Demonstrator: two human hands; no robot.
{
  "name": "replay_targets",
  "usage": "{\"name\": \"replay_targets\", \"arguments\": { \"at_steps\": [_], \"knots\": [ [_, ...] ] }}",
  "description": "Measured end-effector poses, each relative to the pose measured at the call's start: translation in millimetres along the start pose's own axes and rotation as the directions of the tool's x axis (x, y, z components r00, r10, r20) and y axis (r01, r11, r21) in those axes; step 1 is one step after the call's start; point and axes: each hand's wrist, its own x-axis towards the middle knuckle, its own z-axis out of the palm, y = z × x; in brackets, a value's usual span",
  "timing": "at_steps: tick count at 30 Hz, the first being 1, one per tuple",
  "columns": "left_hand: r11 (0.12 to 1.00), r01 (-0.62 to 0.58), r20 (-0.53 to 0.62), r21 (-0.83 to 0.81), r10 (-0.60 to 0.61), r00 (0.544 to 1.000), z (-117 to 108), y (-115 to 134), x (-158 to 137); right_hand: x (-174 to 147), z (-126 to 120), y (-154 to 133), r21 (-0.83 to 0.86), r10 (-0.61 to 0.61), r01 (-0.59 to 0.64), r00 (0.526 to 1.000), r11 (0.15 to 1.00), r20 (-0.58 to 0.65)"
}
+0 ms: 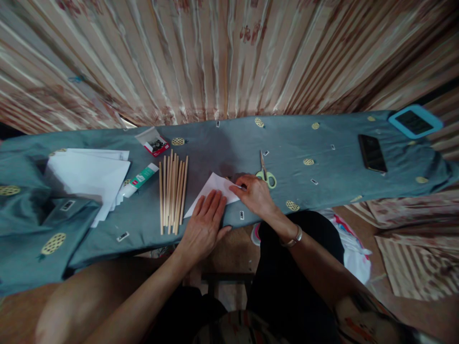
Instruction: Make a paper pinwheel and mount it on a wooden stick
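A white sheet of paper [214, 181], folded to a triangle, lies on the cloth-covered table in front of me. My left hand [205, 220] rests flat on its near left part, fingers stretched out. At the right corner, my right hand [254, 195] pinches the paper between thumb and fingers. Scissors [266, 174] with pale green handles lie just beyond my right hand, their points facing away. To the left of the paper is a bundle of thin wooden sticks [172, 193], laid side by side.
A green and white glue tube [141, 179] lies left of the sticks, near a stack of white paper [86, 172]. Behind stands an opened small red box [156, 145] with dark bits inside. Far right are a black phone [372, 153] and a blue-framed tablet [416, 122]. A striped curtain [215, 62] hangs behind.
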Motion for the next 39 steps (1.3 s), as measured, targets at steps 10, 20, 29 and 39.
{"name": "replay_targets", "arguments": {
  "at_steps": [10, 20, 29, 39],
  "knots": [
    [0.999, 0.0, 0.016, 0.034, -0.001, 1.0, 1, 0, 0, -2, 2, 1, -0.069, -0.058, 0.057, 0.998, 0.996, -0.01],
    [0.996, -0.006, -0.02, 0.088, 0.007, 1.0, 3, 2, 0, -4, 5, 2, -0.14, -0.142, 0.137, 0.989, 0.981, -0.031],
    [0.995, -0.014, -0.035, 0.103, 0.017, 0.999, 6, 2, 0, -19, 11, 9, -0.121, -0.284, 0.267, 0.944, 0.956, -0.166],
    [0.995, -0.01, -0.039, 0.096, 0.014, 0.999, 8, 3, 0, -38, 21, 10, -0.118, -0.237, 0.218, 0.954, 0.969, -0.185]
  ]
}}
